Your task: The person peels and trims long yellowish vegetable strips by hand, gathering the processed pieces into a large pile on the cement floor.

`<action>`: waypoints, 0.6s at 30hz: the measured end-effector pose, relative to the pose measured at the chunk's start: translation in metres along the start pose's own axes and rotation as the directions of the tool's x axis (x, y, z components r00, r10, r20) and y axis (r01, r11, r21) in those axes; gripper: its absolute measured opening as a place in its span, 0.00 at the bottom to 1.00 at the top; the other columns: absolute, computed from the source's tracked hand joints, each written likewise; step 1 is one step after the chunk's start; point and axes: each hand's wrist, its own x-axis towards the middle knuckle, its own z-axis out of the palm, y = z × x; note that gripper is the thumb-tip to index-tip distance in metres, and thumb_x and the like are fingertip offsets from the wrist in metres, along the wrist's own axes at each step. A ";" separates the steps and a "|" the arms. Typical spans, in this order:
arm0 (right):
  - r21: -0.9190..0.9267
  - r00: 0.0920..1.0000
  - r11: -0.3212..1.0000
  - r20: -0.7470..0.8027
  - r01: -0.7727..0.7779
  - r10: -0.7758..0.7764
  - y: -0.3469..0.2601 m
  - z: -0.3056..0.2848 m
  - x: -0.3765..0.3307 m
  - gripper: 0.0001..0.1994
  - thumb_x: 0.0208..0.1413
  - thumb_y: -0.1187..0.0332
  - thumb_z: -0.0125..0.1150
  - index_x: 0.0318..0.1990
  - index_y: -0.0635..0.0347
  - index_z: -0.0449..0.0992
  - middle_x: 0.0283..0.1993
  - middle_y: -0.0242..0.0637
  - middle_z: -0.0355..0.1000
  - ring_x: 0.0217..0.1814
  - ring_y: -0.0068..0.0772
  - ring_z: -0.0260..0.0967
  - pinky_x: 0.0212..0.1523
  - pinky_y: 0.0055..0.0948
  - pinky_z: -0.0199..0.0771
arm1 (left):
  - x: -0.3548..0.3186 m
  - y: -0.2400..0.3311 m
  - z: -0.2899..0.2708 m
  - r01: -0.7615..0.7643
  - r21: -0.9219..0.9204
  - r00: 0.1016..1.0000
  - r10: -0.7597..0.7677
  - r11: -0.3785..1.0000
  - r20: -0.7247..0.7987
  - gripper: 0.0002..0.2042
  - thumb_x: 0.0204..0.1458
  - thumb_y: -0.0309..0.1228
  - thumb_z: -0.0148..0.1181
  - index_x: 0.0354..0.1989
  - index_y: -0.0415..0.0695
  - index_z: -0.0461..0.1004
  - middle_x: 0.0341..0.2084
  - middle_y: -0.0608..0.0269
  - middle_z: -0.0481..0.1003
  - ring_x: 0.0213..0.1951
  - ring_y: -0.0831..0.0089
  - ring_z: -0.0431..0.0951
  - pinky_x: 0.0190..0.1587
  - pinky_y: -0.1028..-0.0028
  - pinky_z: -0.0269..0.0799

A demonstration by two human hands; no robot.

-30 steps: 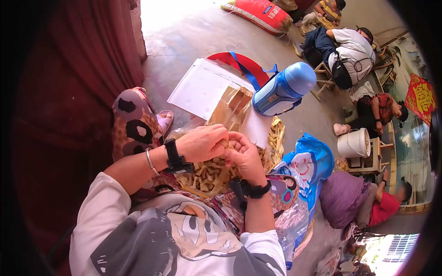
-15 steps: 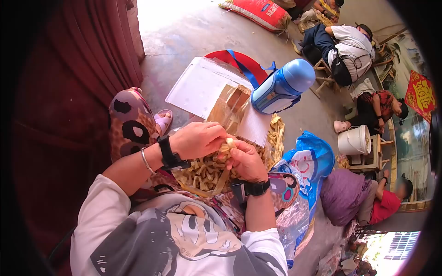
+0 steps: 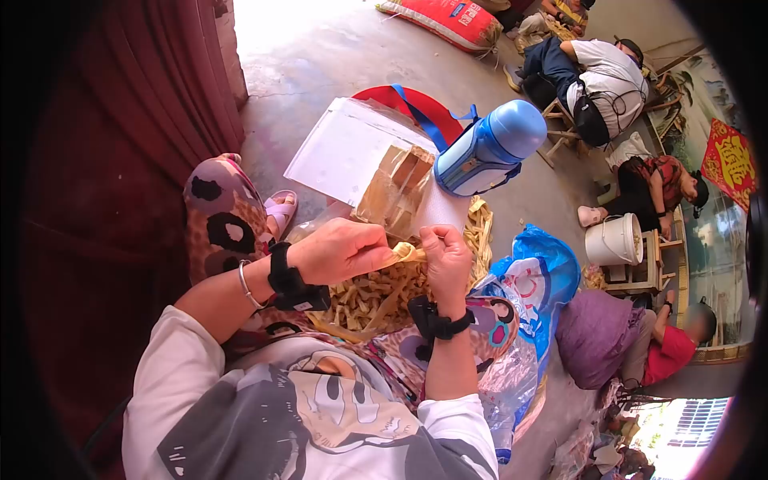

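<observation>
Between my two hands stretches a pale yellow, flat strip, looped or knotted in its middle; its material is hard to make out. My left hand pinches one end, fingers curled and thumb pressed in. The other end is gripped by my right hand, its fingers closed and raised. Below both hands, a heap of short yellowish folded pieces lies over my lap. Longer strips of the same colour hang beside my right hand.
Beyond my hands stand a taped brown cardboard box, white sheets and a blue bottle with a strap. A blue-and-white plastic bag lies at right. Several people sit farther right, near a white bucket.
My hands have moved apart, drawing the strip out between them. Before, they were close together around a bunched yellow piece. My right hand has turned upward.
</observation>
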 end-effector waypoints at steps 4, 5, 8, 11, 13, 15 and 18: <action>-0.058 0.992 0.995 -0.088 0.082 -0.087 -0.002 0.007 0.001 0.10 0.57 0.65 0.61 0.34 0.64 0.72 0.24 0.21 0.66 0.27 0.10 0.58 0.28 0.14 0.61 | -0.001 0.002 0.001 0.025 -0.100 1.000 -0.026 0.995 -0.012 0.09 0.55 0.31 0.56 0.27 0.37 0.69 0.16 0.58 0.69 0.18 0.66 0.70 0.22 0.73 0.64; -0.068 0.986 0.991 -0.113 0.118 -0.125 -0.002 0.008 0.001 0.10 0.57 0.65 0.61 0.34 0.64 0.72 0.24 0.21 0.66 0.27 0.10 0.59 0.29 0.14 0.61 | -0.002 0.004 0.001 0.032 -0.108 0.999 -0.031 0.994 0.008 0.10 0.56 0.31 0.55 0.28 0.37 0.69 0.17 0.59 0.69 0.19 0.68 0.70 0.23 0.74 0.64; -0.007 0.986 0.990 -0.090 0.143 -0.143 -0.001 0.008 0.001 0.09 0.56 0.66 0.61 0.34 0.64 0.72 0.23 0.21 0.66 0.26 0.10 0.59 0.28 0.13 0.60 | -0.005 0.004 0.002 0.132 -0.228 0.991 -0.125 0.965 0.042 0.11 0.57 0.34 0.54 0.30 0.38 0.69 0.19 0.60 0.72 0.21 0.73 0.72 0.25 0.75 0.65; -0.008 0.988 0.991 -0.081 0.135 -0.135 -0.006 0.007 -0.006 0.08 0.56 0.68 0.62 0.34 0.63 0.73 0.23 0.21 0.66 0.25 0.10 0.58 0.26 0.13 0.60 | 0.000 -0.010 0.004 0.310 -0.450 0.946 -0.318 0.838 0.061 0.13 0.59 0.39 0.53 0.34 0.39 0.68 0.26 0.62 0.75 0.27 0.79 0.75 0.28 0.76 0.69; -0.048 0.985 0.985 -0.049 0.166 -0.168 -0.006 0.012 -0.010 0.07 0.56 0.68 0.61 0.33 0.62 0.73 0.23 0.21 0.66 0.24 0.10 0.58 0.25 0.13 0.60 | 0.001 -0.007 0.007 0.488 -0.664 0.863 -0.427 0.566 0.270 0.13 0.59 0.39 0.52 0.34 0.40 0.68 0.28 0.62 0.75 0.28 0.78 0.75 0.29 0.77 0.70; -0.076 0.974 0.973 -0.035 0.219 -0.222 -0.002 0.018 -0.012 0.07 0.56 0.68 0.61 0.33 0.62 0.73 0.22 0.21 0.66 0.24 0.10 0.58 0.25 0.14 0.61 | 0.006 0.006 0.006 0.623 -0.699 0.763 -0.467 0.350 0.446 0.11 0.60 0.37 0.51 0.34 0.41 0.67 0.28 0.63 0.74 0.28 0.78 0.75 0.31 0.79 0.71; -0.109 0.977 0.971 0.018 0.213 -0.213 0.000 0.023 -0.015 0.07 0.56 0.68 0.62 0.34 0.63 0.73 0.21 0.24 0.66 0.24 0.11 0.59 0.24 0.15 0.61 | 0.000 -0.011 0.012 0.601 -0.704 0.788 -0.425 0.377 0.445 0.09 0.60 0.34 0.51 0.35 0.41 0.67 0.26 0.62 0.74 0.27 0.78 0.74 0.30 0.80 0.70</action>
